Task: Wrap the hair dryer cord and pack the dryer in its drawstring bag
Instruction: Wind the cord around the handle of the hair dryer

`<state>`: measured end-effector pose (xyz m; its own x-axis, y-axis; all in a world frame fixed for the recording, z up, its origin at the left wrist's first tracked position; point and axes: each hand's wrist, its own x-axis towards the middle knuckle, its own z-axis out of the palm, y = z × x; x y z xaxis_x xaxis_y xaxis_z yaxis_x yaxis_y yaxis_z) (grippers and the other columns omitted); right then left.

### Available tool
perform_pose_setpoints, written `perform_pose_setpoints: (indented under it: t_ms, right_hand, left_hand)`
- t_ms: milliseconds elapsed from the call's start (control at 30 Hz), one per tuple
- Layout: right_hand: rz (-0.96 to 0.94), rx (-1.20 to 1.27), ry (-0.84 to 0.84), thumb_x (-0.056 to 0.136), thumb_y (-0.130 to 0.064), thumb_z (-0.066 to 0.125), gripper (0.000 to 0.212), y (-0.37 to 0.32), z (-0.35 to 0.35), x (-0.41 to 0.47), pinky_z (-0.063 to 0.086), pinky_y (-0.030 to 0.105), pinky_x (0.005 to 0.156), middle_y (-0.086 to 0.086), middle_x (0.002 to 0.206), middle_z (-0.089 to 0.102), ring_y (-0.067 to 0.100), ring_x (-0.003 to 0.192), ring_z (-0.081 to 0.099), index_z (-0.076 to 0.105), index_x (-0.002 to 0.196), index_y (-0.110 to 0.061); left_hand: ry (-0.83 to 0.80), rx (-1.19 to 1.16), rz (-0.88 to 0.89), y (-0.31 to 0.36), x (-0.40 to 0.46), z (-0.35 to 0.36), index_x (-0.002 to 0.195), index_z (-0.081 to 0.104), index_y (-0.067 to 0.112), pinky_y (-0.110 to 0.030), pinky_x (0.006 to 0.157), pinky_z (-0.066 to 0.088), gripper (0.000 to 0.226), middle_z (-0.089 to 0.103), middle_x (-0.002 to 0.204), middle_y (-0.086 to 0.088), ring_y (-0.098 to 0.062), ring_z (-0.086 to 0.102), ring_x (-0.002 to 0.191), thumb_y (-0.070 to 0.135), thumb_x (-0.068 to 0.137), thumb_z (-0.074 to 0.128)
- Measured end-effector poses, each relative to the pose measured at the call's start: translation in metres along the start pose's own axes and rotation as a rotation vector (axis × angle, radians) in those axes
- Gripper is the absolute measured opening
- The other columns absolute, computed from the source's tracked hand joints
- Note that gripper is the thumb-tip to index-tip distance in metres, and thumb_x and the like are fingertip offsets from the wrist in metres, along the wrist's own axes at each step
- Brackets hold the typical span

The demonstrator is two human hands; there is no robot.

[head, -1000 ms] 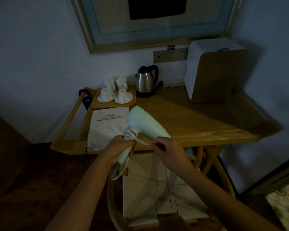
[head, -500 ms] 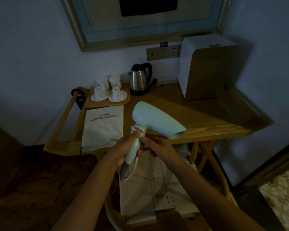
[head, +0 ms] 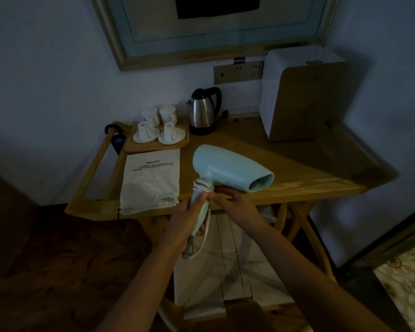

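Observation:
A pale mint hair dryer (head: 228, 168) is held above the front edge of the wooden table (head: 297, 173), its nozzle pointing right. My left hand (head: 187, 219) grips its handle from the left. The white cord (head: 203, 185) is wound in several turns around the top of the handle, and a loop of it hangs below the handle's end. My right hand (head: 235, 202) is at the handle just under the coils, fingers curled toward the cord; its grip is partly hidden. A white drawstring bag (head: 151, 180) with printed text lies flat on the table's left part.
A wooden tray (head: 153, 146) with white cups and saucers stands behind the bag. A steel kettle (head: 203, 111) is at the back, a white box-shaped appliance (head: 302, 92) at the back right. A white chair seat (head: 228, 259) stands under the table's front edge.
The dryer has turned so its nozzle points right. My right hand has moved in from holding a taut stretch of cord to the handle under the coils.

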<state>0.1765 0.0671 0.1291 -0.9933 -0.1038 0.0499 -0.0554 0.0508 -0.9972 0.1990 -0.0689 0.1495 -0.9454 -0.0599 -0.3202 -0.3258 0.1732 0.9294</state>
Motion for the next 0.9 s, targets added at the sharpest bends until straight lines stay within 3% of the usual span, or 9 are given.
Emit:
perform_pose_setpoints:
  t_ms: [133,267,433,533,633,700,800,833,900]
  right_hand:
    - [0.053,0.122,-0.246,0.092,-0.017,0.054,0.015,0.014,-0.013,-0.004,0.033,0.022,0.048,-0.012,0.056,0.054,0.007,0.050,0.043,0.063,0.102,-0.021]
    - [0.073,0.056,-0.399,0.096,-0.016,0.046,0.025,0.025,-0.034,-0.013,0.037,0.025,0.056,-0.002,0.065,0.053,0.012,0.059,0.046,0.066,0.083,-0.019]
    - [0.270,0.000,-0.546,0.092,-0.022,0.047,0.027,0.040,-0.058,-0.018,0.044,0.019,0.060,0.004,0.074,0.057,0.012,0.065,0.053,0.065,0.104,-0.005]
    - [0.412,-0.153,-0.650,0.093,-0.025,0.050,0.026,0.048,-0.071,-0.018,0.046,0.021,0.062,0.001,0.072,0.060,0.010,0.064,0.055,0.068,0.100,-0.008]
    - [0.447,-0.388,-0.611,0.092,-0.025,0.054,0.021,0.039,-0.072,-0.004,0.041,0.017,0.054,0.000,0.067,0.059,0.004,0.054,0.049,0.070,0.080,-0.020]
    - [0.394,-0.496,-0.515,0.090,-0.024,0.058,0.016,0.027,-0.072,0.010,0.046,0.018,0.053,0.014,0.079,0.066,0.003,0.054,0.052,0.070,0.088,-0.013]
    - [0.342,-0.574,-0.382,0.088,-0.012,0.059,0.022,0.011,-0.076,0.028,0.051,0.046,0.086,0.030,0.108,0.064,0.034,0.091,0.063,0.064,0.106,0.001]
    - [0.330,-0.591,-0.350,0.088,-0.009,0.059,0.018,0.007,-0.076,0.032,0.047,0.050,0.090,0.031,0.106,0.064,0.041,0.096,0.061,0.065,0.101,0.002]
    - [0.307,-0.546,-0.284,0.088,-0.002,0.057,0.013,-0.003,-0.078,0.039,0.053,0.045,0.080,0.022,0.087,0.064,0.036,0.080,0.060,0.066,0.082,-0.010]
  left_hand:
    - [-0.040,-0.120,-0.063,-0.001,0.006,-0.009,0.082,0.058,0.008,-0.020,0.037,0.035,0.036,0.051,0.043,0.000,-0.011,0.044,0.034,0.043,0.090,0.052]
    - [-0.061,-0.142,-0.097,0.002,0.009,-0.021,0.075,0.056,0.007,-0.018,0.036,0.032,0.038,0.048,0.037,0.002,-0.010,0.041,0.031,0.042,0.091,0.051]
    - [-0.091,-0.164,-0.151,0.012,0.016,-0.033,0.068,0.055,0.008,-0.015,0.034,0.028,0.046,0.044,0.035,0.001,-0.009,0.036,0.028,0.047,0.091,0.047]
    - [-0.118,-0.149,-0.125,0.016,0.022,-0.044,0.071,0.056,0.007,-0.015,0.034,0.027,0.050,0.043,0.036,0.000,-0.009,0.035,0.028,0.050,0.092,0.042]
    - [-0.189,-0.058,0.011,0.020,0.021,-0.053,0.077,0.055,0.004,-0.015,0.034,0.028,0.046,0.045,0.039,0.003,-0.007,0.035,0.030,0.043,0.096,0.038]
    - [-0.240,0.028,0.137,0.023,0.017,-0.056,0.077,0.054,0.005,-0.016,0.034,0.029,0.039,0.049,0.041,0.002,-0.006,0.037,0.032,0.035,0.096,0.039]
    - [-0.288,0.175,0.255,0.027,0.011,-0.059,0.081,0.058,0.014,-0.019,0.036,0.034,0.023,0.057,0.047,0.002,-0.007,0.043,0.036,0.026,0.095,0.044]
    - [-0.312,0.234,0.281,0.027,0.011,-0.060,0.083,0.059,0.017,-0.020,0.037,0.036,0.018,0.059,0.050,0.002,-0.007,0.046,0.038,0.027,0.094,0.048]
    - [-0.349,0.388,0.320,0.029,0.008,-0.058,0.090,0.060,0.024,-0.019,0.044,0.044,0.019,0.064,0.066,0.004,-0.007,0.057,0.049,0.042,0.084,0.061]
